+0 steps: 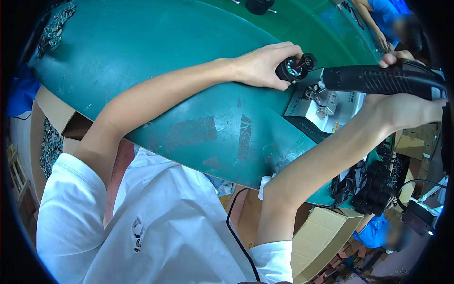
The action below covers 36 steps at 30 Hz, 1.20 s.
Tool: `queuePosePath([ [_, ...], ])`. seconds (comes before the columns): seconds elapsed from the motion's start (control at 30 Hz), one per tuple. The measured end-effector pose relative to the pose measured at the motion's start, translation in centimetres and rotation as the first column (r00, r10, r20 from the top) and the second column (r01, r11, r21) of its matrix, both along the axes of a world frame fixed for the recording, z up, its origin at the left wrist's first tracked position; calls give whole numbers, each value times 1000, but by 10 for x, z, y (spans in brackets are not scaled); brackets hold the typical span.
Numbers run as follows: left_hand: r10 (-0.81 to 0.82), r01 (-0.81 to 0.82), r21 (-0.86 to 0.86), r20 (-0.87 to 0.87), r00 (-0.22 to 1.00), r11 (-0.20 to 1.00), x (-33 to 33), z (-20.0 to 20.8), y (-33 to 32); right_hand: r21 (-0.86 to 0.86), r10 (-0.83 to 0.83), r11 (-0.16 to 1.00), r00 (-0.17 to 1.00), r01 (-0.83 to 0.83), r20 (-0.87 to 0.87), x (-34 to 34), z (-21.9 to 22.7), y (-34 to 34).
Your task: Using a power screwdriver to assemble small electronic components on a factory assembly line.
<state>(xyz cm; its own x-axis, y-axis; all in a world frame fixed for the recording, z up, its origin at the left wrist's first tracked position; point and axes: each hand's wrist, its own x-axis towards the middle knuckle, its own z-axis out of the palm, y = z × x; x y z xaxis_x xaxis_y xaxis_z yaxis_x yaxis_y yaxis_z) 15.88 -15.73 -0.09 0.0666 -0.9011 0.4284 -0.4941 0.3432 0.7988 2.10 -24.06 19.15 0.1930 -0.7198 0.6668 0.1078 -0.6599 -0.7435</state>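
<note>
My left hand [267, 64] is closed around a black cylindrical housing [282, 72] at the far middle of the table. Its open end shows a green circuit board [294, 67] with red wires, and a round black part [309, 61] sits beside it. My right hand [397, 106] wraps round a long black electric screwdriver [369, 79] with ribbed sides. The tool lies nearly level, its tip pointing left toward the housing, a small gap between. Below the tip stands a silver box [302, 108] with a metal mechanism [325, 102] on top, probably a screw feeder.
The green tabletop [156, 52] carries a heap of small boards [56, 28] at far left. Several black round parts [376, 189] and cables lie at right. Cardboard boxes [321, 232] stand below the edge. Two people in blue [385, 16] are at the right.
</note>
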Motion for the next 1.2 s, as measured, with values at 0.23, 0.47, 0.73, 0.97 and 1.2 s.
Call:
queuePosePath([
  [0.23, -72, 73, -29, 14, 997, 997, -2, 7, 0, -163, -51, 986, 997, 41, -55, -7, 4, -13],
  [0.47, -73, 74, -52, 22, 997, 996, -2, 7, 3, -130, -42, 991, 998, 34, -57, 0, -7, -17],
  [0.73, -54, 58, -122, 33, 998, 991, -3, 4, 1, -63, -14, 998, 1000, 12, -27, 0, -5, -19],
  [0.97, -79, 80, -41, 35, 996, 996, -2, 6, 1, -68, -39, 997, 998, 36, -42, 2, -7, -17],
  [1.2, -72, 75, -79, 35, 997, 994, -3, 3, -1, -131, 57, 989, 996, -66, -69, 7, -14, -31],
])
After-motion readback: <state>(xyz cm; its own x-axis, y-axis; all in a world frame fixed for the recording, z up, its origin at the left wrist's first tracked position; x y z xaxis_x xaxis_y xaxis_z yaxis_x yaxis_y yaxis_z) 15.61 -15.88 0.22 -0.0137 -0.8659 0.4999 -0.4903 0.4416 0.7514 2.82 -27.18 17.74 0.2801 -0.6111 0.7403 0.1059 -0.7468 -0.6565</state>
